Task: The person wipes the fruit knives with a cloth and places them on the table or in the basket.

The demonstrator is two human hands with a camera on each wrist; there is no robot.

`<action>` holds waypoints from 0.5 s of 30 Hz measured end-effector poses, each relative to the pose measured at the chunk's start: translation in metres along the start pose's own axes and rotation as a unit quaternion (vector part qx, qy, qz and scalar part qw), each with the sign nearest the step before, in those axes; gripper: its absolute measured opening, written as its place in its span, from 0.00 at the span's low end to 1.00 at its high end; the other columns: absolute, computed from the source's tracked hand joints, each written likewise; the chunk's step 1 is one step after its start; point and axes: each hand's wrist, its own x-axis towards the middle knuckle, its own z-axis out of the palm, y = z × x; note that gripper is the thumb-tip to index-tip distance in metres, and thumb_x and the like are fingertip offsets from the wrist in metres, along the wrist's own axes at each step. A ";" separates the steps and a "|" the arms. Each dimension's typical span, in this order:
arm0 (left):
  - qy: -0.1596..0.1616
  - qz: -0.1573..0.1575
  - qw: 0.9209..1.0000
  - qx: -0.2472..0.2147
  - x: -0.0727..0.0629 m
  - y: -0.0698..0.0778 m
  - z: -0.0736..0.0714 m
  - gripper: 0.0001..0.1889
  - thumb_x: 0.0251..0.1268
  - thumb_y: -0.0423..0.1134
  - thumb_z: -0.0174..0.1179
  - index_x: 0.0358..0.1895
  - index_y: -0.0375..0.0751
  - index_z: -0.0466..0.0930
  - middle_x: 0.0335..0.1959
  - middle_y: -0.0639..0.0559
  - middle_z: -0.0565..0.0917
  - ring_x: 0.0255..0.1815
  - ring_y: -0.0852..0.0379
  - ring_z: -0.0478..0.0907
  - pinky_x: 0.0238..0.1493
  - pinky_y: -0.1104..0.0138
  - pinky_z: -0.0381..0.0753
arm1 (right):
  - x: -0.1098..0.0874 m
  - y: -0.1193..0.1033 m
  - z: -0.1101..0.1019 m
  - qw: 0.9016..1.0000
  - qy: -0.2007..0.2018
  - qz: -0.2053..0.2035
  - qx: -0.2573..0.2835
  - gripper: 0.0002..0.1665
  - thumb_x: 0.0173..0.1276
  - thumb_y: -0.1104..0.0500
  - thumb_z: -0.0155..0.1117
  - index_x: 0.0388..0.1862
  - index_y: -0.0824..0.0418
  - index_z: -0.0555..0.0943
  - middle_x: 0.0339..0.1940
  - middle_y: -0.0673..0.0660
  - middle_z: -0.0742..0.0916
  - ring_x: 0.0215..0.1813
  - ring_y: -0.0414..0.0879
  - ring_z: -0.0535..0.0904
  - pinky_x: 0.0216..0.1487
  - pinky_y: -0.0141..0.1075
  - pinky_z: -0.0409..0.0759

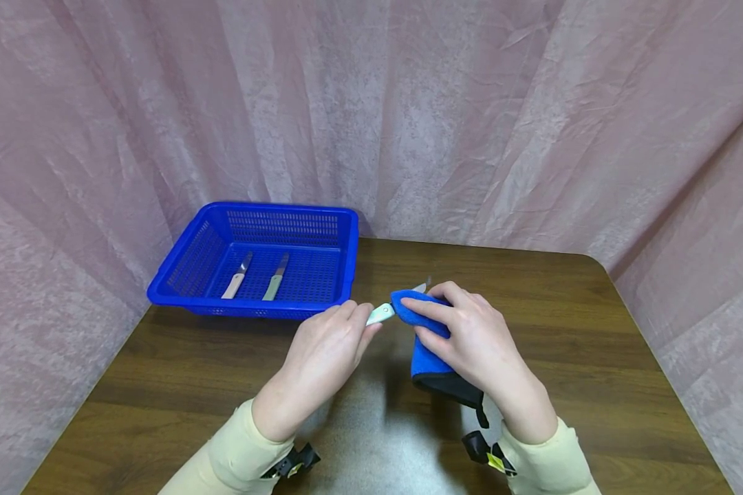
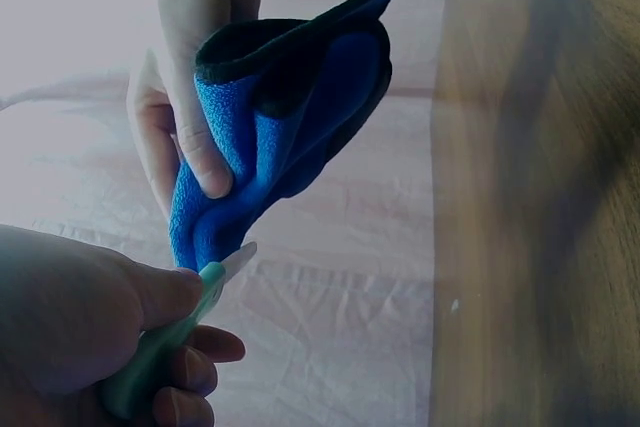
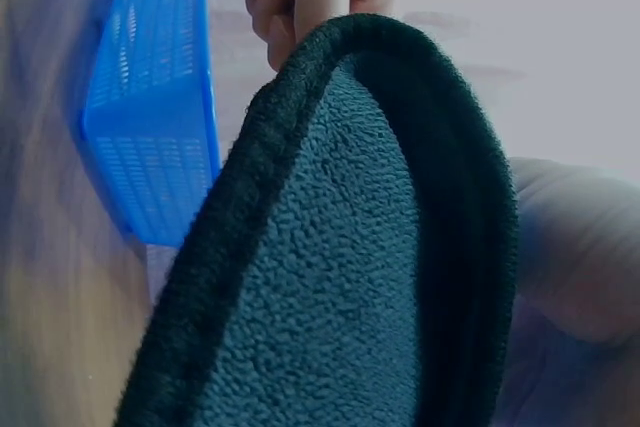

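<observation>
My left hand [image 1: 331, 350] grips the pale green handle of a small knife [image 1: 380, 314], its blade pointing up and to the right. A blue cloth with dark edging [image 1: 432, 354] is folded about the blade, and the blade's tip shows beyond it. The fingers and thumb of my right hand [image 1: 479, 337] pinch that cloth, whose lower end hangs down with a dark loop. From the left wrist, the knife's handle [image 2: 165, 352] lies in the curled fingers, with part of the blade beside the cloth [image 2: 235, 162]. The cloth [image 3: 320, 277] fills much of the right wrist view.
A blue perforated basket [image 1: 254, 306] stands at the back left of the wooden table [image 1: 569, 344]. Inside it lie a knife with a pinkish handle [image 1: 234, 284] and one with a green handle [image 1: 273, 286]. Pink curtains [image 1: 408, 124] hang behind the table.
</observation>
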 end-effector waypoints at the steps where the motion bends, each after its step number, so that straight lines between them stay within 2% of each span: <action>1: 0.000 0.000 1.000 0.000 0.000 0.000 0.000 0.13 0.75 0.43 0.75 0.47 0.37 0.84 0.27 0.52 0.76 0.23 0.53 0.75 0.20 0.62 0.72 | 0.000 0.000 0.000 1.000 -0.002 0.000 0.000 0.26 0.69 0.56 0.81 0.66 0.45 0.91 0.54 0.56 0.87 0.49 0.52 0.87 0.54 0.52 0.84; 7: -0.001 0.001 1.000 0.005 0.000 0.000 0.000 0.13 0.77 0.44 0.74 0.47 0.38 0.84 0.27 0.52 0.75 0.23 0.52 0.76 0.20 0.61 0.73 | 0.000 -0.001 0.001 1.000 -0.009 0.001 0.001 0.26 0.70 0.55 0.80 0.67 0.44 0.91 0.54 0.54 0.87 0.50 0.52 0.87 0.55 0.52 0.83; 15: -0.006 0.002 1.000 0.006 0.001 0.000 0.000 0.13 0.77 0.44 0.73 0.45 0.38 0.83 0.26 0.52 0.75 0.22 0.53 0.74 0.20 0.62 0.72 | 0.001 0.003 -0.001 1.000 -0.007 0.020 -0.002 0.26 0.70 0.55 0.81 0.66 0.45 0.91 0.55 0.55 0.88 0.50 0.53 0.88 0.52 0.53 0.84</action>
